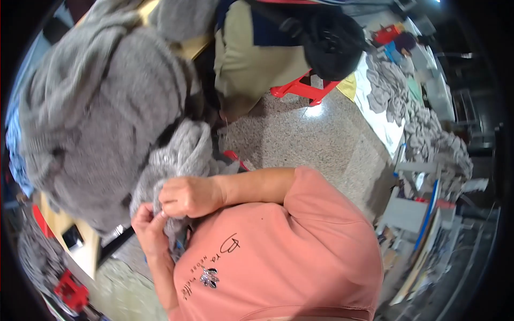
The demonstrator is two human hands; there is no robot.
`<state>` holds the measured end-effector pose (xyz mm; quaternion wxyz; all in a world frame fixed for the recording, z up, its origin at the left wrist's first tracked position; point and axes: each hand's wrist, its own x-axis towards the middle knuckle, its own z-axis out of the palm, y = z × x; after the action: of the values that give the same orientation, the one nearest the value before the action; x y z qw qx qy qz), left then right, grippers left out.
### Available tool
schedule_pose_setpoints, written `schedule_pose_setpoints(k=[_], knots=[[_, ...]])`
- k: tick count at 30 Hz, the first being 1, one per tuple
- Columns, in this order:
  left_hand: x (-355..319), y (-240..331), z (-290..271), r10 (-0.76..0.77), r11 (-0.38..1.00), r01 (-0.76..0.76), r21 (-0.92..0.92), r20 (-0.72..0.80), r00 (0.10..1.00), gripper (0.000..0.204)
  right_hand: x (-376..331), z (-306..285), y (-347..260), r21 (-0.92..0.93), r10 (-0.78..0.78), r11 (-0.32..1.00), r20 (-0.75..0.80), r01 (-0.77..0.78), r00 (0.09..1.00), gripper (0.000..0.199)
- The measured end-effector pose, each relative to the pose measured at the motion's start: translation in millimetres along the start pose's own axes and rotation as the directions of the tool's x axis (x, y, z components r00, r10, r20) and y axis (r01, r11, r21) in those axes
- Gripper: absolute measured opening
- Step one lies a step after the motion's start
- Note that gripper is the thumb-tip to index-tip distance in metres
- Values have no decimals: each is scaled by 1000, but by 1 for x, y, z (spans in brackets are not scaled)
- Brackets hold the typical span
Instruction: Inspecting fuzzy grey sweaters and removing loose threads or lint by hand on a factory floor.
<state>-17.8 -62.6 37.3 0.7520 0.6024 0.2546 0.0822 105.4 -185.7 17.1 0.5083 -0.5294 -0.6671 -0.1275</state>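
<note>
A light grey knitted garment [182, 150] lies bunched in front of my body, its lower part hanging below my hands. My right hand [184, 197] is closed on its near edge, fingers curled in. Just left of it and slightly lower, my left hand [147, 222] pinches the same knit with thumb and fingers. The two hands almost touch. Whatever sits between the fingertips is too small to make out. Close by on the left rises a large heap of darker grey knitwear [107, 117] on a wooden table [85, 254].
A phone [73, 237] lies on the table by the heap. Ahead, a person in beige trousers [262, 69] is beside a red stool [305, 91] on the speckled floor [300, 134]. More grey garments [385, 88] lie on a white sheet [375, 112] at the right.
</note>
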Motion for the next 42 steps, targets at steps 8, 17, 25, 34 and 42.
schedule_pose_setpoints(k=[8,17,25,34,42], knots=[[4,-5,2,36,999,-38,20,106,994,18,-15,14,3,-59,103,992,-102,-110,989,12],[-11,-13,6,65,988,-84,132,144,988,31,-23,12,-10,-31,83,996,-42,-84,996,9],[-18,-22,7,116,988,-115,107,-9,993,13,-17,9,-2,223,295,911,233,-346,927,9],[2,-12,14,172,903,-75,423,-198,965,16,-28,22,26,256,478,796,288,-548,830,14],[17,-12,-11,178,934,-114,338,-163,970,13,-5,21,36,249,490,789,295,-561,820,18]])
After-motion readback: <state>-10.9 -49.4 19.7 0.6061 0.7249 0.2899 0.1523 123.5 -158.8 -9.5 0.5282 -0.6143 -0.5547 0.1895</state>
